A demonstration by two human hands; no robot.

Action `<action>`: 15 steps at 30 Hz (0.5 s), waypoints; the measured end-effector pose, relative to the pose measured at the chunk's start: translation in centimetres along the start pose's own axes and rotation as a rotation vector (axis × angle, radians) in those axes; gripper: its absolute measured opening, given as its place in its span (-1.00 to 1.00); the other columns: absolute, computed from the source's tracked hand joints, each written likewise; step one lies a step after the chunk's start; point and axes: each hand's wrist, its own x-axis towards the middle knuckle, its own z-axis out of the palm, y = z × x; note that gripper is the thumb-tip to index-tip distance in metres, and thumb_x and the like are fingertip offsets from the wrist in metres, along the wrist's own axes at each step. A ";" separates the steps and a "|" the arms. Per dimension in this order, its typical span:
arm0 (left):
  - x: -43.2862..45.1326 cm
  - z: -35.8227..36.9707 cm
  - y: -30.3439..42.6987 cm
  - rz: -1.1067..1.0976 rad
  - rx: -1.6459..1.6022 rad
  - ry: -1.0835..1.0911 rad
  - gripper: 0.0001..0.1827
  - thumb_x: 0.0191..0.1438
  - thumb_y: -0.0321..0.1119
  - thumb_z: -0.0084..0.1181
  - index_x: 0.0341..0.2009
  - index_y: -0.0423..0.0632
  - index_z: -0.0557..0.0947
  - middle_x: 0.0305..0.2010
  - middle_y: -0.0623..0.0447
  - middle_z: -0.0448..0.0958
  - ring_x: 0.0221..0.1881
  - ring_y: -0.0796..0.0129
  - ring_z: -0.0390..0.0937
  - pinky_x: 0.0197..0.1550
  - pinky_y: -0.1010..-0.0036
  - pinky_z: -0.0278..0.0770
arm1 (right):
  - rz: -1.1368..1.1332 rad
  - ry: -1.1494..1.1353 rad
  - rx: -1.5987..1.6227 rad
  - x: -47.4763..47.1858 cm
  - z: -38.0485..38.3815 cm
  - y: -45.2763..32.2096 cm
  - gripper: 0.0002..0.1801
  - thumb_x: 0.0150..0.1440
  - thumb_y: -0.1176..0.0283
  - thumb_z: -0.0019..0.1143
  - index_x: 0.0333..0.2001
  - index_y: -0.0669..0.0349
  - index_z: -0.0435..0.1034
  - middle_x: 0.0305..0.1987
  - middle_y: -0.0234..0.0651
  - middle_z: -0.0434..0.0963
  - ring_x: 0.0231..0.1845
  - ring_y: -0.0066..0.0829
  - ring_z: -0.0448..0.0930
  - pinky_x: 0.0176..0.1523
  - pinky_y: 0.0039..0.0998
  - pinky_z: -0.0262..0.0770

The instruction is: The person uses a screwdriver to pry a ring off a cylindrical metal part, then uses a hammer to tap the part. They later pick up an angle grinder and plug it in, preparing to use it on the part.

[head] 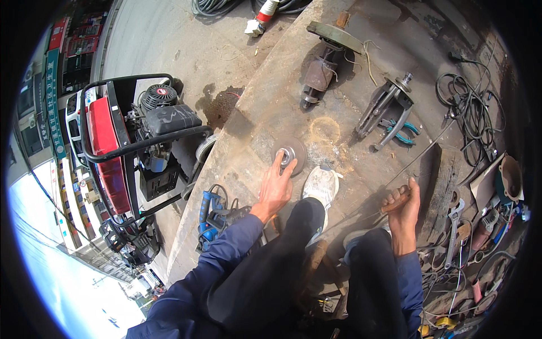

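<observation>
Two fingertips of my left hand (277, 182) rest spread on the raised hub of a round metal disc (301, 150) lying flat on the concrete. Beneath that hand, part of the disc is hidden. My right hand (402, 212) is closed around the wooden handle (395, 204) of a tool, above my right shoe. A thin shaft seems to run down from the handle, but its far end cannot be made out. Just right of the disc is my white left shoe (322, 184). Beyond it stands a metal gear puller (387, 108), with teal-handled pliers (404, 132) beside its legs.
A motor rotor (319, 72) with a large disc lies ahead. At left is a framed engine unit (163, 118); a blue power tool (207, 216) sits nearer. Coiled cable (470, 101), a timber block (440, 190) and an adjustable wrench (454, 231) lie at right among many tools.
</observation>
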 end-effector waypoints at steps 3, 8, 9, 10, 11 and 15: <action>-2.4 0.8 -1.3 -0.116 -0.288 0.086 -0.29 0.06 -0.56 0.23 0.37 -0.03 0.48 0.46 -0.39 0.28 0.22 -0.19 0.55 0.19 0.14 0.57 | -0.013 0.022 -0.005 0.1 -0.3 -0.2 -0.53 0.34 -0.06 0.15 -0.42 0.02 0.27 -0.58 -0.44 0.28 -0.51 -0.43 0.38 -0.33 -0.31 0.37; -1.9 -0.2 -3.8 -0.307 -0.349 0.275 -0.46 0.11 -0.45 0.31 0.20 -0.22 0.54 0.05 -0.20 0.49 -0.14 0.12 0.57 -0.03 0.25 0.59 | -0.013 0.026 -0.030 0.5 -0.6 -0.4 -0.54 0.34 -0.06 0.15 -0.43 0.00 0.28 -0.58 -0.46 0.30 -0.51 -0.44 0.38 -0.30 -0.31 0.37; -1.7 -0.5 -4.1 -0.312 -0.336 0.200 -0.44 0.10 -0.42 0.34 0.21 -0.22 0.53 0.05 -0.20 0.49 -0.12 0.12 0.57 -0.02 0.26 0.59 | -0.025 0.022 -0.039 0.5 -0.6 -0.4 -0.53 0.34 -0.07 0.13 -0.45 0.00 0.29 -0.59 -0.46 0.32 -0.51 -0.44 0.38 -0.30 -0.31 0.36; -1.5 -0.9 -4.3 -0.311 -0.331 0.131 -0.42 0.10 -0.38 0.36 0.22 -0.22 0.52 0.06 -0.19 0.50 -0.11 0.12 0.57 -0.02 0.26 0.59 | -0.010 0.023 -0.034 0.6 -0.5 -0.3 -0.54 0.34 -0.07 0.14 -0.44 0.00 0.30 -0.58 -0.45 0.33 -0.50 -0.44 0.38 -0.30 -0.31 0.36; -1.4 -1.2 -4.4 -0.295 -0.325 0.078 -0.39 0.10 -0.35 0.38 0.23 -0.23 0.52 0.06 -0.19 0.50 -0.10 0.12 0.57 -0.01 0.26 0.59 | -0.008 0.024 -0.029 0.6 -0.5 -0.3 -0.54 0.34 -0.06 0.14 -0.44 0.01 0.30 -0.58 -0.45 0.33 -0.50 -0.44 0.38 -0.29 -0.31 0.37; -0.7 -1.2 -3.3 -0.207 -0.241 -0.007 -0.26 0.02 -0.19 0.48 0.25 -0.19 0.49 0.10 -0.21 0.50 0.09 -0.06 0.55 0.11 0.17 0.57 | 0.012 0.020 -0.020 0.7 -0.4 0.1 -0.55 0.34 -0.05 0.15 -0.42 0.02 0.31 -0.57 -0.43 0.33 -0.50 -0.42 0.38 -0.29 -0.31 0.37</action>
